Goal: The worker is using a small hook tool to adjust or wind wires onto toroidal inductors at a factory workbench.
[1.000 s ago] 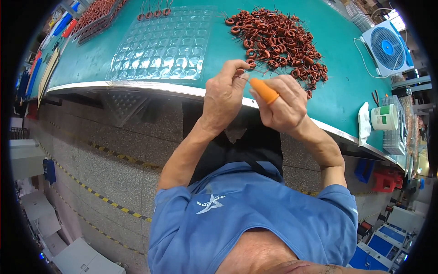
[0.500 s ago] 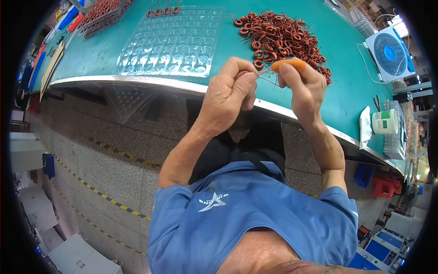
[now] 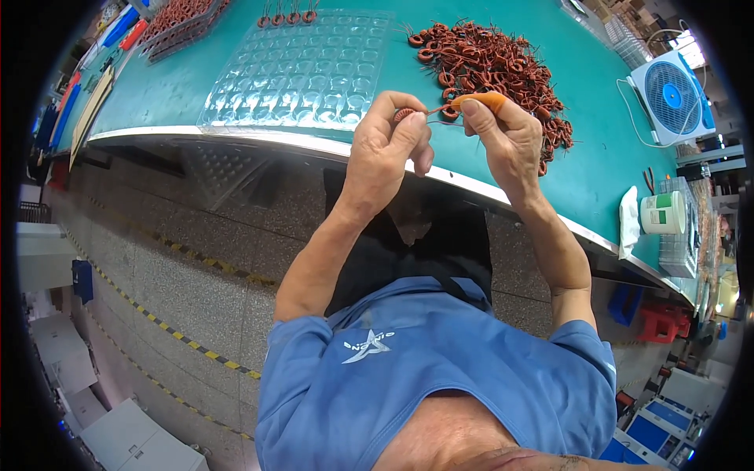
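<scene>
My left hand (image 3: 389, 145) pinches a small copper-wound ring coil (image 3: 403, 115) between thumb and fingers, just over the near edge of the green table (image 3: 597, 169). My right hand (image 3: 503, 137), with an orange finger cot (image 3: 488, 100) on its index finger, grips the thin wire lead running out of that coil. Both hands are held close together above the table's edge. Just beyond them lies a heap of several like copper coils (image 3: 491, 63).
A clear plastic blister tray (image 3: 302, 71) with many small pockets lies left of the hands. A few coils (image 3: 287, 17) sit in a row behind it. A white and blue fan (image 3: 667, 98), a white jar with green band (image 3: 661, 212) and a white cloth (image 3: 628, 224) stand at right.
Both hands have lifted farther over the table toward the coil heap. They have drawn slightly apart, and the wire lead now shows stretched between them.
</scene>
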The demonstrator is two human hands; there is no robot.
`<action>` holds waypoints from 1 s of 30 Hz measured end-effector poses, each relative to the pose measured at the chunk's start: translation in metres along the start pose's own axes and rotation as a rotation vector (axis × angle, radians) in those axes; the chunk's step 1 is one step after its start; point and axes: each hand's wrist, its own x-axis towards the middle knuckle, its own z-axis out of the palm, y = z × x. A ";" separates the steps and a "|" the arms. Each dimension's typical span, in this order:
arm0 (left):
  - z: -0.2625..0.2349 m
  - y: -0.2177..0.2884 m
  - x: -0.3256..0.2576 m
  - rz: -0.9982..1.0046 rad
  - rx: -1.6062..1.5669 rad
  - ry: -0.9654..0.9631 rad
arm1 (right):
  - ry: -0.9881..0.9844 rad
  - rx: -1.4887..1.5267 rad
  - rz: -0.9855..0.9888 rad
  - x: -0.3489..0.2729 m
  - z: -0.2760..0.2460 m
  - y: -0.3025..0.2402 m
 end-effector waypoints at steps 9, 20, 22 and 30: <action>-0.005 0.008 -0.004 0.051 0.165 -0.080 | -0.179 0.228 0.144 -0.011 -0.002 0.009; 0.003 0.014 -0.010 -0.035 0.170 -0.137 | -0.166 0.336 0.151 -0.002 0.012 0.018; 0.003 0.014 -0.009 -0.047 0.165 -0.135 | -0.134 0.148 -0.003 -0.003 0.013 0.010; 0.012 0.000 -0.006 0.000 0.363 -0.060 | -0.050 0.276 0.150 -0.008 -0.011 -0.009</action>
